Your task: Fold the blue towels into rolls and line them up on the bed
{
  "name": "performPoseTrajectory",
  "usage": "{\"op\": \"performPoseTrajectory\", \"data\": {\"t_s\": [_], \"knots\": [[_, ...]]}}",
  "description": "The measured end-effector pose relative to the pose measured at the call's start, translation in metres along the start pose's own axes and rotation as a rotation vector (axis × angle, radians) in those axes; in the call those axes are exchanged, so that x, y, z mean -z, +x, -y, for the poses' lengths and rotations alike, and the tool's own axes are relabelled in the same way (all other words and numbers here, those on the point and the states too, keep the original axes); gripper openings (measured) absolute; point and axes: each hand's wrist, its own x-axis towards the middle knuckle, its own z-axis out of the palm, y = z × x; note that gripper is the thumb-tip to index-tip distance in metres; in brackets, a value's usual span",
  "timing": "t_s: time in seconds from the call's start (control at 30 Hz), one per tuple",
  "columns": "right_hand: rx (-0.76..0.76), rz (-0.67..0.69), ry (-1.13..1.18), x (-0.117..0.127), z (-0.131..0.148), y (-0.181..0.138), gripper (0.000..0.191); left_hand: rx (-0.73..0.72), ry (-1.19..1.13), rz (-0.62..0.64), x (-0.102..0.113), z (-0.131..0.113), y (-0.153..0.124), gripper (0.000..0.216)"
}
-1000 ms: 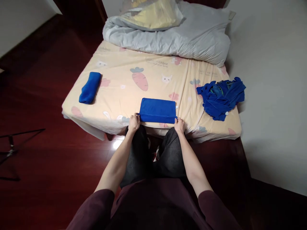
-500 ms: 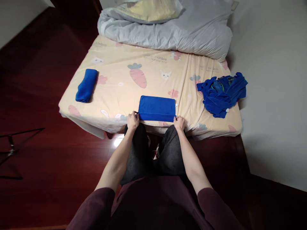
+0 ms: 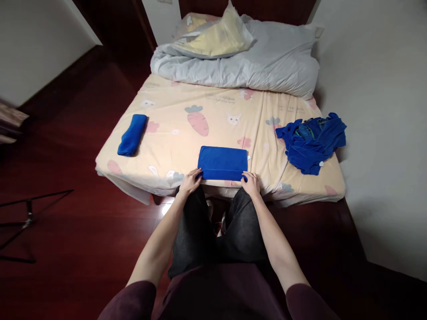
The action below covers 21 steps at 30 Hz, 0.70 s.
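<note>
A folded blue towel [image 3: 222, 162] lies flat near the front edge of the bed [image 3: 187, 133], which has a cream sheet printed with carrots and cats. My left hand [image 3: 190, 181] grips the towel's near left corner, its fingers curled on the cloth. At the near right corner, my right hand [image 3: 251, 183] pinches the edge in the same way. A rolled blue towel [image 3: 132, 134] rests at the bed's left side. On the right side sits a heap of crumpled blue towels [image 3: 312, 141].
A grey duvet [image 3: 240, 62] with a yellow pillow is bunched at the head of the bed. Dark red wooden floor surrounds the bed. A black stand's legs [image 3: 26, 218] lie on the floor at left. A white wall runs along the right.
The near edge of the folded towel has been turned up a little, making the towel look shorter. Both hands stay at its near corners. The camera tilted slightly.
</note>
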Motion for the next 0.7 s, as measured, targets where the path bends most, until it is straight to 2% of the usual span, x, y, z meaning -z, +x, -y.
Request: {"op": "performPoseTrajectory", "data": {"t_s": [0.07,0.27,0.4,0.7], "knots": [[-0.001,0.005,0.003,-0.001,-0.001,0.0,0.026,0.003,0.011,0.026,0.003,0.0,0.0,0.051],[0.001,0.057,0.014,-0.003,-0.007,0.007,0.048,0.02,0.034,0.031,0.005,0.002,0.004,0.067],[-0.018,0.059,0.021,-0.004,-0.009,0.013,0.056,0.046,0.036,-0.004,0.003,0.003,0.008,0.066],[-0.059,0.028,0.082,0.0,-0.006,0.007,0.05,0.067,0.02,-0.065,0.001,0.0,0.003,0.057]]}}
